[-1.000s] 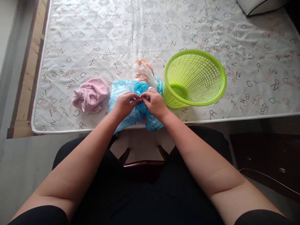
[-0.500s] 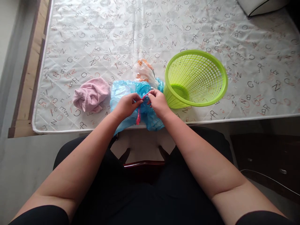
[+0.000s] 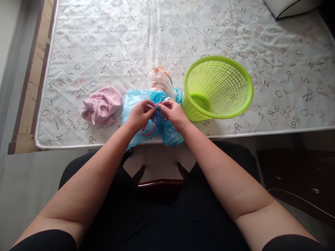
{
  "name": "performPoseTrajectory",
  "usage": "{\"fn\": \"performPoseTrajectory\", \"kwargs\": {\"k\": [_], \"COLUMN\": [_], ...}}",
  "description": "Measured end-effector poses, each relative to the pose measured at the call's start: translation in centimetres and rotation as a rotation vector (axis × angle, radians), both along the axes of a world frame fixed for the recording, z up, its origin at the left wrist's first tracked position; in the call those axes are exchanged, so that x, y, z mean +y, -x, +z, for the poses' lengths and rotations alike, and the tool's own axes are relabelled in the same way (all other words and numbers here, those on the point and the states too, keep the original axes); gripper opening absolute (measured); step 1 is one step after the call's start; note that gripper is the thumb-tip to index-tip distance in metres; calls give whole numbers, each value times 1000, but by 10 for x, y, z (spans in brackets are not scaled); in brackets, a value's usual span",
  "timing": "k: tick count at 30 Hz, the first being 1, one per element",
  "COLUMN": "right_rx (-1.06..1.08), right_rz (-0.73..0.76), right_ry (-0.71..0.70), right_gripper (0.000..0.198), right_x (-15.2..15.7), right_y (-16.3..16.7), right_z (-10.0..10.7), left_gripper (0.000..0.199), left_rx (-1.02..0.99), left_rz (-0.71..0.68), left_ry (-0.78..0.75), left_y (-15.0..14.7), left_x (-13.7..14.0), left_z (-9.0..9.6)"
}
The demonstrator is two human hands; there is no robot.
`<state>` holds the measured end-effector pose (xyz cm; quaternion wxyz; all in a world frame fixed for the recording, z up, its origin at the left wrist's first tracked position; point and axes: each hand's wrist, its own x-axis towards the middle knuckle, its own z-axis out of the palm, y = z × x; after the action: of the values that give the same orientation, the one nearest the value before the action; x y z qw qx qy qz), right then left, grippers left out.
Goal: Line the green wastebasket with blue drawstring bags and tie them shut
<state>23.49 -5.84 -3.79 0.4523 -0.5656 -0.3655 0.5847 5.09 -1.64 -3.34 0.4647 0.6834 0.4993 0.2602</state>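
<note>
Between my hands is a thin red string (image 3: 155, 122), its lower part hanging in an open loop over the blue plastic bags (image 3: 170, 134). My left hand (image 3: 141, 113) pinches the string from the left. From the right, my right hand (image 3: 175, 112) pinches it too, the fingertips of both hands almost meeting. The crumpled blue bags lie under my hands at the mattress edge, partly covered by my fingers. Just behind them sits a white and orange plastic bag (image 3: 162, 78), bunched up. Whether the string is tied to a bag cannot be made out.
A green mesh basket (image 3: 218, 115) leans tilted at the right, its mouth towards me. To the left lies a crumpled pink towel (image 3: 102, 104). All this rests on a letter-printed mattress (image 3: 104, 45). A white bag-like object (image 3: 293, 8) is at the far right corner.
The hanging part of the red string has swung left and spread from a bunched strand into a loop. Both hands have shifted slightly left and closer together.
</note>
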Motion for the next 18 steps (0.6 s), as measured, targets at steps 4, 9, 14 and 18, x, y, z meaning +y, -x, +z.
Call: {"fn": "performPoseTrajectory", "kwargs": {"k": [4,9,14,18], "right_rx": [23,-167,-154,-156], "right_rz": [34,81,79,50], "right_ry": [-26,-104,-55,-95], "right_gripper": [23,16,15,13], "right_x": [0,-1,1,2], "right_y": [-3,-1,-2,-3], "right_z": [-3,-12,-18,-17], "left_gripper": [19,14,11,12], "left_rx": [-61,66,112,19], "left_rz": [-10,-110,-158,-129], "left_ry": [55,21,-15,6], "left_y": [-1,-1,-1,-1], "left_x": [0,-1,-1,2], "left_z": [-4,-6,-10,-12]}}
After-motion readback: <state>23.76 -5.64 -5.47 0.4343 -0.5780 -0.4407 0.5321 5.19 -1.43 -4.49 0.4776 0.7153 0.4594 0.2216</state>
